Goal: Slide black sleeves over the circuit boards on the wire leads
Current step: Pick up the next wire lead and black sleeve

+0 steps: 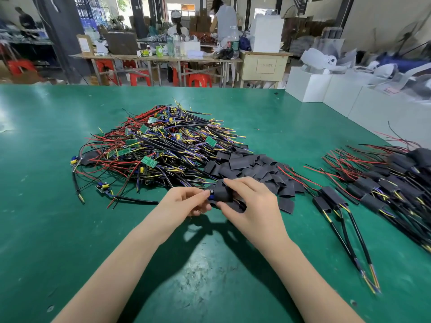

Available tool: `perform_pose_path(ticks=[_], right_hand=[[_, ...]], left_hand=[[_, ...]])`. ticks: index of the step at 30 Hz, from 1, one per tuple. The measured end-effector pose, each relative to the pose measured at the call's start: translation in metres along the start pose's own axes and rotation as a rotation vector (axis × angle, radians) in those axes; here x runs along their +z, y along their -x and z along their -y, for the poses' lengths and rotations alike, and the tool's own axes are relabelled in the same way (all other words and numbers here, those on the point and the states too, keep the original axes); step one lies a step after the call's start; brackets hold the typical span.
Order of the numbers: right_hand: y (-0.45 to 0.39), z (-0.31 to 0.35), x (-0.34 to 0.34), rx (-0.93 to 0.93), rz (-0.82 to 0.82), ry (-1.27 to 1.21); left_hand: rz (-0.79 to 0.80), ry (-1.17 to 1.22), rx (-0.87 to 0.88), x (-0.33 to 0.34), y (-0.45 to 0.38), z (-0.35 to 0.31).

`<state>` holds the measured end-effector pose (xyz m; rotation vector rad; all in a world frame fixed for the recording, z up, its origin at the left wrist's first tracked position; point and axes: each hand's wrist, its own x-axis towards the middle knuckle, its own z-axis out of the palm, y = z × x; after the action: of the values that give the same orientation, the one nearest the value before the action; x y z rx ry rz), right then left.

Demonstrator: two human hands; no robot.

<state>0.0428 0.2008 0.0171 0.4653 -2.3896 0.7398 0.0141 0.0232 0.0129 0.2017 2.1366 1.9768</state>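
Observation:
My right hand [253, 203] grips a black sleeve [222, 194] just above the green table [58, 206]. My left hand [186, 201] pinches the end of a circuit board [211, 193], whose blue part pokes out of the sleeve's left opening. The rest of that board is hidden inside the sleeve. Behind my hands lies a big heap of unsleeved boards on wire leads [158, 145]. A pile of loose black sleeves [251, 169] spreads right behind my right hand.
Sleeved leads [391, 185] lie in a stack at the right, and two more [328, 199] rest closer in. White boxes [326, 89] line the table's far right edge. People work at benches in the background.

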Motion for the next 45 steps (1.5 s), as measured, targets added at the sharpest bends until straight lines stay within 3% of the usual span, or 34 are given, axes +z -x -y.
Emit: perform_pose_path(ticks=[6,21,26,34,41,45], right_hand=[[0.0,-0.001,0.0,0.132,0.091,0.238],[0.004,0.002,0.004,0.092,0.095,0.179],[0.001,0.003,0.006,0.151,0.107,0.237],[0.002,0.0,0.002,0.241,0.074,0.255],[0.001,0.006,0.004,0.216,0.176,-0.06],[0.001,0.007,0.003,0.228,0.189,-0.109]], left_hand=[[-0.029,0.043,0.068,0.001,0.001,0.002],[-0.084,-0.054,0.105,-0.001,0.003,0.002],[-0.085,0.054,0.117,0.002,0.002,0.003],[0.152,0.192,0.174,0.006,0.009,-0.006],[0.233,0.213,0.202,0.012,0.011,-0.004],[0.256,0.253,0.174,0.014,0.009,-0.001]])
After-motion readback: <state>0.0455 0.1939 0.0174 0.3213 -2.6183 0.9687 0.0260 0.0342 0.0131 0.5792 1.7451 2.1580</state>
